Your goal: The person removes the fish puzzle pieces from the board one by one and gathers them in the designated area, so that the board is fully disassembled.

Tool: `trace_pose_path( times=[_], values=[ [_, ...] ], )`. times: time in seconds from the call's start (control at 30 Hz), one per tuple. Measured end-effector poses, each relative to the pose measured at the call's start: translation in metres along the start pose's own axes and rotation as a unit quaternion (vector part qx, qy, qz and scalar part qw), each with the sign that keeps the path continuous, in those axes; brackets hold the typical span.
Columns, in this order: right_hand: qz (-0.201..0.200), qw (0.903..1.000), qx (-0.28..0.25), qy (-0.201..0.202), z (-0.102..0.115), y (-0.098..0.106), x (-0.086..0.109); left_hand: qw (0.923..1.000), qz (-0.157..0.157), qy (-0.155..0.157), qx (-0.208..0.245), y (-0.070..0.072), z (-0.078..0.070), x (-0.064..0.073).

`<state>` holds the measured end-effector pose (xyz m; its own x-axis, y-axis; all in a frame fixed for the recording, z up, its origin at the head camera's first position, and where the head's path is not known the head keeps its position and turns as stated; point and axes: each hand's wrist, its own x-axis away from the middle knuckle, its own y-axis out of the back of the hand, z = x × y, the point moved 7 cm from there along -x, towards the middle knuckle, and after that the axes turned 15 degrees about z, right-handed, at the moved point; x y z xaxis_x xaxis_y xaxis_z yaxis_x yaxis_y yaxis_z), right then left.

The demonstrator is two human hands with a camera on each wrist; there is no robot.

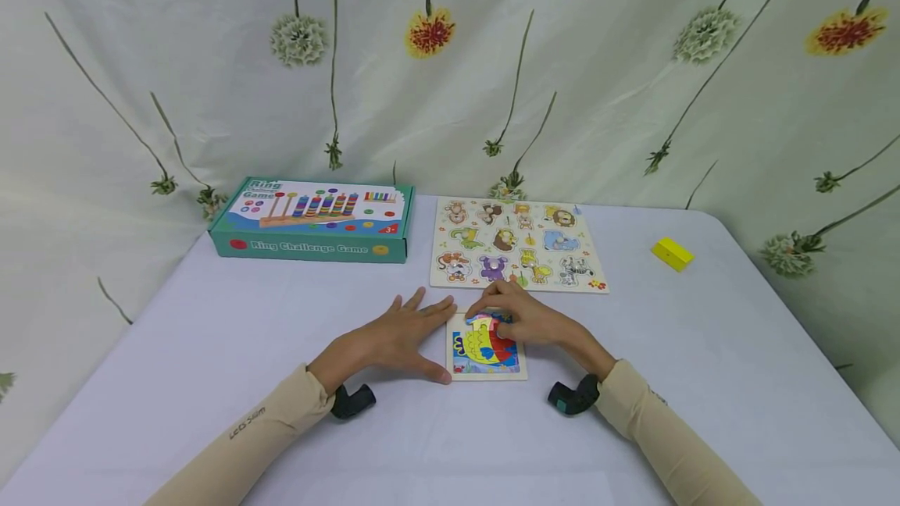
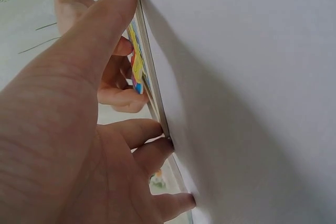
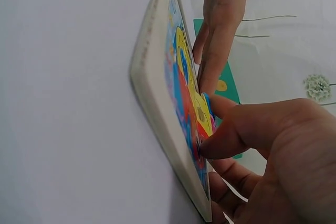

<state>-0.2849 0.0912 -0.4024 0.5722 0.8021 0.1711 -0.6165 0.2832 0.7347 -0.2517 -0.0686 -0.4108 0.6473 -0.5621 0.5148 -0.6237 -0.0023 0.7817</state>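
Note:
A small square fish puzzle board (image 1: 492,376) lies on the white table, its picture a yellow, red and blue fish. My left hand (image 1: 408,338) lies along its left side with fingers spread; the thumb touches the near left corner and fingertips reach the far left one. My right hand (image 1: 530,317) comes over the board's far right part and pinches a fish puzzle piece (image 3: 203,109) between thumb and fingers. In the left wrist view, the piece (image 2: 137,69) stands tilted up from the board's face. The right hand hides part of the picture.
Just behind stands an animal peg puzzle board (image 1: 520,240), close to my right fingers. A green Ring Challenge Game box (image 1: 309,247) is at the back left. At the back right sits a yellow block (image 1: 673,254). A flowered curtain (image 1: 598,100) hangs behind the table.

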Motion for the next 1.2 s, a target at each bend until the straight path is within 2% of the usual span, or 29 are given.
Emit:
trace_pose_path(
  times=[0.37,0.67,1.0,1.2],
  values=[
    [0.009,0.9998,-0.019,0.003,-0.004,-0.0007,-0.0009,1.0,-0.006,-0.002,0.003,-0.0002,0.0007,0.0001],
    [0.012,0.9971,-0.073,0.018,-0.007,0.0008,0.0024,1.0,-0.005,-0.005,0.006,-0.0004,0.0014,-0.0002],
    [0.017,0.9957,-0.089,0.015,-0.006,0.0027,0.0046,0.9999,-0.007,-0.008,0.0,0.0001,0.0005,-0.0002],
    [0.015,0.9965,-0.081,0.012,-0.0066,0.003,0.0043,0.9999,-0.01,-0.012,0.0,-0.0001,0.0008,-0.0002]
  ],
)
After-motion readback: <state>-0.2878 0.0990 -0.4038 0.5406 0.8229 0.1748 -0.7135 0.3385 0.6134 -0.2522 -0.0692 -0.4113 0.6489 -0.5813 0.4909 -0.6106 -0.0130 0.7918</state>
